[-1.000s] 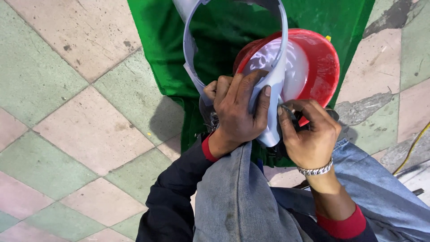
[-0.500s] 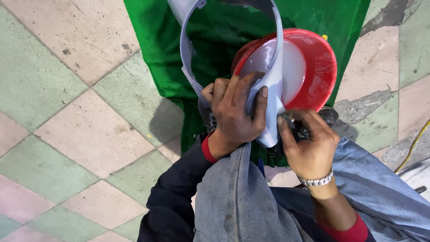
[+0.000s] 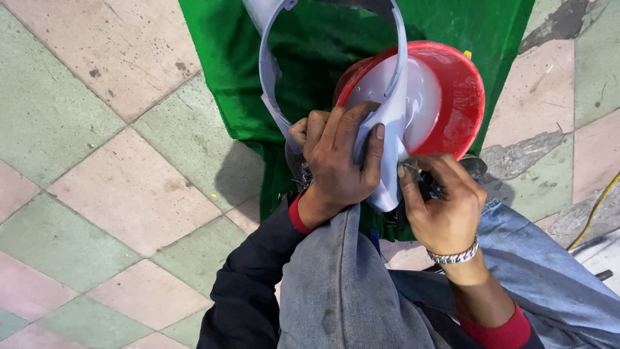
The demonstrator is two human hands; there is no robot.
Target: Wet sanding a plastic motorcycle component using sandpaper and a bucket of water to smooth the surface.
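Note:
A pale grey curved plastic frame [image 3: 395, 71] stands upright in front of my knees, arching up out of view. My left hand [image 3: 339, 161] is wrapped around its lower end, thumb pressed on the right strip. My right hand [image 3: 442, 203], with a metal bracelet on the wrist, pinches a small dark part [image 3: 429, 187] against the frame's base; what that part is stays hidden by my fingers. Behind the frame sits a red plastic bowl [image 3: 462, 97] with a white piece [image 3: 423, 97] inside it.
A green cloth [image 3: 323, 45] is spread on the floor under the bowl and frame. Pink and green floor tiles [image 3: 116, 174] lie to the left. A yellow cord [image 3: 591, 210] runs along the right edge. My denim-clad knees fill the bottom.
My right hand has shifted slightly lower and closer to the frame's base. The left hand keeps the same grip on the frame.

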